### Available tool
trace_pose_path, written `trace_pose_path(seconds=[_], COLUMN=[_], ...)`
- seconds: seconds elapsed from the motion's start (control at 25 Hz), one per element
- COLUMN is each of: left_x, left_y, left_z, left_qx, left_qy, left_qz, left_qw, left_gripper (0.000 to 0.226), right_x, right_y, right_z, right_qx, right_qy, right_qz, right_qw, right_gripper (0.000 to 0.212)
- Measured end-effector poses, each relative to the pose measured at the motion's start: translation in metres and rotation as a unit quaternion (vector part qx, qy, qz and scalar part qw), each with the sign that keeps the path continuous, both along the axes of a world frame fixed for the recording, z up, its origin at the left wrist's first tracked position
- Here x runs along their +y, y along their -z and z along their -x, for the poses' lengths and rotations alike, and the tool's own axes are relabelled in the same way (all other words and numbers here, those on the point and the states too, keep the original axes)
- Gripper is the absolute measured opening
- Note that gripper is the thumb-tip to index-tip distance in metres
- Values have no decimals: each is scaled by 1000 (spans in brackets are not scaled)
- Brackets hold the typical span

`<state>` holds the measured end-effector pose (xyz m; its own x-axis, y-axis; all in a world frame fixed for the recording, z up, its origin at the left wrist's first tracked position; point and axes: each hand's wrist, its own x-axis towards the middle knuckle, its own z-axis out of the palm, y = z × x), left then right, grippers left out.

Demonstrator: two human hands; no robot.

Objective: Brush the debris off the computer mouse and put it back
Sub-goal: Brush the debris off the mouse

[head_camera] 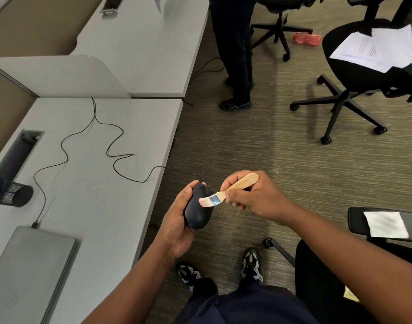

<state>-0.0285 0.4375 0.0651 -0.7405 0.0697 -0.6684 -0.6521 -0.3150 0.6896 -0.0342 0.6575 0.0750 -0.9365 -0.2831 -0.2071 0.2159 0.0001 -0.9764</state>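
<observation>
While the left hand is cradling the computer mouse off the edge of the bench, out over the carpet, the right hand is working a small brush across it; left fingers are curling round the far side of the mouse, palm underneath, so the grip looks firm; right hand is pinching the wooden handle between thumb and fingers, handle end sticking up past the knuckles, metal ferrule and pale bristles pointing toward the left hand; bristles are touching the upper face of the mouse, roughly mid-body.

Mouse cable is trailing from the front of the mouse, away from the left hand, back onto the bench in loose loops; a second thin lead appears to be running to the closed laptop, which is lying on the bench well to the near-left of the left hand; a dark mesh cup is lying on its side further left.

Progress, as a judgement: mouse is lifted and brushing is under way; whether any debris is remaining cannot be told, since the dark shell shows no specks at this size; underside and sides may be needing a pass yet; putting the mouse back on the bench is not yet done, and open bench is lying just left of the left hand for that.

Another person's legs and office chairs are standing well beyond both hands.
</observation>
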Motion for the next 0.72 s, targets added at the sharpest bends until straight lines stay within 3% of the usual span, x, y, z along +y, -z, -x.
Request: trace_pose_path(seconds=[0.12, 0.2, 0.28, 0.4, 0.72], left_x=[-3, -4, -4, -2, -4], left_y=[2, 3, 3, 1, -2], left_z=[0, 0, 1, 1, 0], left_qx=[-6, -4, 2, 11, 20], left_qy=[7, 14, 17, 19, 72], left_qz=[-12, -16, -17, -6, 13], left_qw=[1000, 1000, 1000, 1000, 997], left_gripper=[38, 39, 39, 41, 38], right_x=[4, 6, 6, 2, 2], right_y=[4, 4, 2, -3, -5], right_z=[3, 4, 4, 3, 7], right_qx=[29, 42, 31, 11, -11], right_qy=[43, 72, 59, 24, -4], right_qz=[-51, -30, 19, 57, 22], right_qw=[997, 996, 998, 998, 1000], right_gripper=[16, 14, 5, 12, 14])
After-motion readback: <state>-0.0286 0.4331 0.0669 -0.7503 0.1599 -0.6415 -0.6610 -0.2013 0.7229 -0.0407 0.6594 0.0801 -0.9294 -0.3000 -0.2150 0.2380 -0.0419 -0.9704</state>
